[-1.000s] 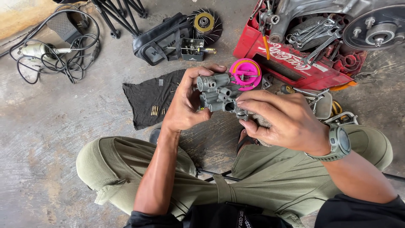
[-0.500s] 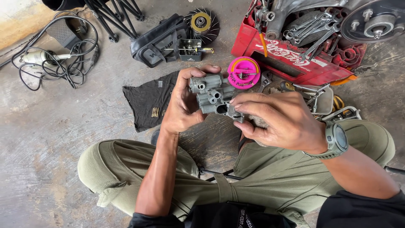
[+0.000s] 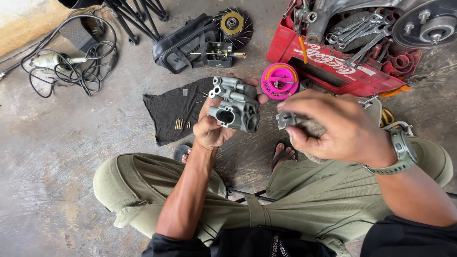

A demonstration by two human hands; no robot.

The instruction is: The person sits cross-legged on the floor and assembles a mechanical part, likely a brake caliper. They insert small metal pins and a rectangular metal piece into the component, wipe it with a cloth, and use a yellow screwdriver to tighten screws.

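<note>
Both hands raised above the crossed legs of a seated person, over a concrete floor [image 3: 57,157].

Left hand [image 3: 214,126]: clasped from behind and below around a grey cast-metal carburettor body [image 3: 235,104], fingertips showing past its upper right edge. The body is held tilted, with a round bore facing the camera at lower left and a second opening at lower right. Its rear face is hidden by the palm.

Right hand [image 3: 340,126]: fingers and thumb pinched on a small grey metal part [image 3: 287,119], with a piece of grey cloth bunched under the palm. Most of the part is covered by the fingers; its shape cannot be made out. A wristwatch [image 3: 402,150] sits on this wrist.

Relation: the small part sits just to the right of the carburettor body, apart from it, with a narrow gap between them.

Surroundings: pink round lid [image 3: 279,81] with small pieces on it, on the floor just beyond the hands. Black cloth [image 3: 169,107] with small brass pieces, left of the left hand. Red crate [image 3: 333,62] of spanners, upper right, partly cut off by the frame edge. Coiled cable and power tool [image 3: 47,61], upper left. Black bag [image 3: 183,43] and a finned disc [image 3: 233,24] at top centre.
</note>
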